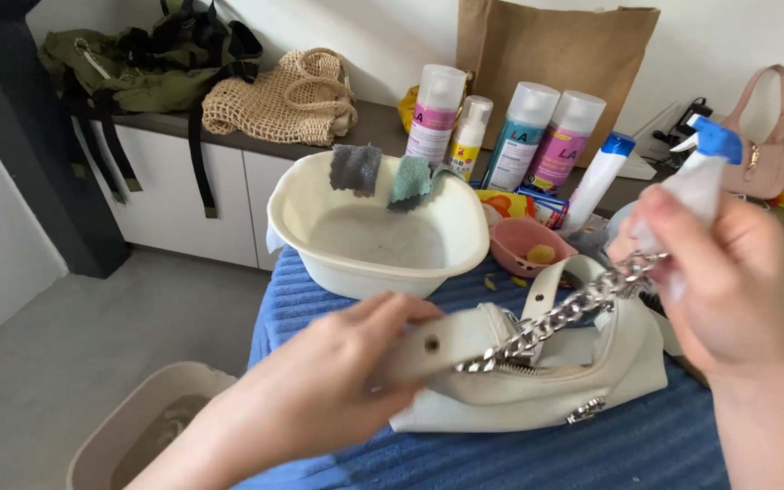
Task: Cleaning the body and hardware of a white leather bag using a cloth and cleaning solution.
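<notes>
In the head view, the left hand (338, 377) pinched the cream strap (437, 343) of a white handbag (546, 381) that lay on a blue ribbed towel (646, 445) near the person. The right hand (728, 281) was closed on a small white wipe (696, 191) and on the upper end of the silver chain (564, 313), which ran slack from that hand down to the strap's end by the zip.

Beyond the bag stood a cream basin (374, 238) with a grey cloth (356, 168) and a green cloth (410, 181) hung over its far rim. To the right of it sat a small pink bowl (524, 245). Several spray cans (533, 136) and bottles stood on the far counter in front of a brown paper bag (555, 50). A woven net bag (288, 100) and an olive backpack (138, 68) lay at the far left, and a pink purse (764, 145) at the far right. A beige tub (138, 426) with water stood on the floor, near left.

The step in hand looked like wiping the chain link by link. The next move would call for holding the strap taut while the wipe slid along the chain.
</notes>
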